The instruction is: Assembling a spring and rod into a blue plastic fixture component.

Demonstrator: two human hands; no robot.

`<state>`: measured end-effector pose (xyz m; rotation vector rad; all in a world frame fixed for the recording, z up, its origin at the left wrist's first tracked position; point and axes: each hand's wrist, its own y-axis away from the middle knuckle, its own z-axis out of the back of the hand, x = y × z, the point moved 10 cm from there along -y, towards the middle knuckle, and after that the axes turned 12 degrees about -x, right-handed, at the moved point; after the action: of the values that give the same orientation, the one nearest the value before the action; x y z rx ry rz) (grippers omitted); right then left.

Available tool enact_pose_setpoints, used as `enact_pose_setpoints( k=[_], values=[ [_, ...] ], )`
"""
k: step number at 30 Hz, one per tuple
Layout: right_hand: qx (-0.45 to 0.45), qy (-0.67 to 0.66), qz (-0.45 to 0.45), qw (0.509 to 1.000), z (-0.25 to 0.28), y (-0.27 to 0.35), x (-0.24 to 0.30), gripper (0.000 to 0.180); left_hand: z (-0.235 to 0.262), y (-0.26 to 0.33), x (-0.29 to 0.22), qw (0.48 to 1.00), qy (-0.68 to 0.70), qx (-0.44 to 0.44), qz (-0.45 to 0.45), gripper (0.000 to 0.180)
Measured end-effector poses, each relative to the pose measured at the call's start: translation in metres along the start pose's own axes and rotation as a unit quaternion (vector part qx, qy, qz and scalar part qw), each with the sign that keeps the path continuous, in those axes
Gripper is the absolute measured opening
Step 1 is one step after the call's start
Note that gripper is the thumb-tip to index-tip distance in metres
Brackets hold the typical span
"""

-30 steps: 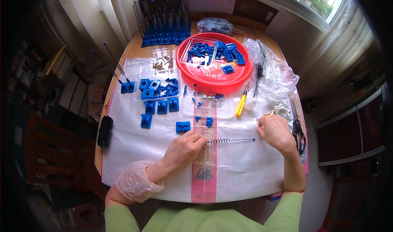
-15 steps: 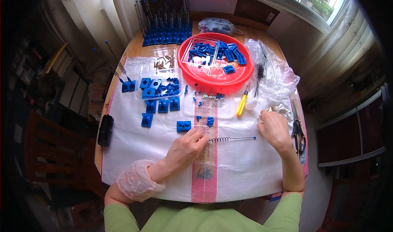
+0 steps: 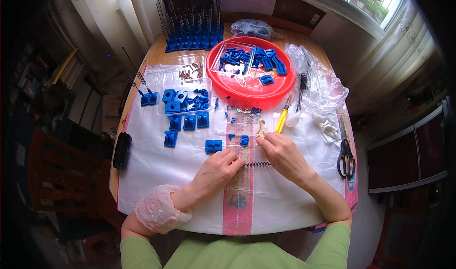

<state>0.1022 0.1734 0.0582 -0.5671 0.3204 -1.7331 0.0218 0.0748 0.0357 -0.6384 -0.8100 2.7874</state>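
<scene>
My left hand (image 3: 214,170), fingers pinched together, holds one end of a black coil spring (image 3: 257,165) lying over the pink stripe of the cloth. My right hand (image 3: 287,157) is closed on a crumpled beige scrap of cloth (image 3: 261,127), whose end pokes up past the fingers. This hand hovers at the spring's other end and covers the straight wire beyond the coils. Just beyond my left hand sits a blue block (image 3: 213,146) with a raised middle. Small blue pieces (image 3: 244,140) lie beside it.
Beyond stand a clear box of blue parts (image 3: 209,95), a red basin (image 3: 289,86) and upright springs in blue bases (image 3: 194,42). A yellow screwdriver (image 3: 282,120) lies near my right hand, scissors (image 3: 346,159) at the right edge, a black case (image 3: 123,151) at the left.
My right hand has come left from the crumpled white material, bringing the beige cloth scrap to the spring. The wire's blue-tipped end is now hidden. My left hand keeps its hold.
</scene>
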Motion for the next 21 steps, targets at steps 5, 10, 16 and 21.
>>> enact_pose_setpoints(
  k=[5,10,16,21],
  values=[
    [0.003,0.030,-0.004,1.000,-0.016,0.004,-0.008,0.026,-0.002,0.003,0.003,1.000,0.000,0.006,0.007,0.025],
    [0.038,0.077,0.022,0.996,-0.015,0.003,-0.005,0.022,0.001,0.001,0.003,1.000,0.002,0.005,0.010,0.024],
    [0.000,0.047,0.022,0.999,-0.003,-0.001,-0.002,0.022,-0.001,0.001,0.004,1.000,0.001,0.005,0.006,0.023],
    [-0.036,-0.043,-0.083,0.995,0.036,-0.013,-0.018,0.030,0.000,0.004,0.006,1.000,-0.001,0.004,0.007,0.023]
  ],
)
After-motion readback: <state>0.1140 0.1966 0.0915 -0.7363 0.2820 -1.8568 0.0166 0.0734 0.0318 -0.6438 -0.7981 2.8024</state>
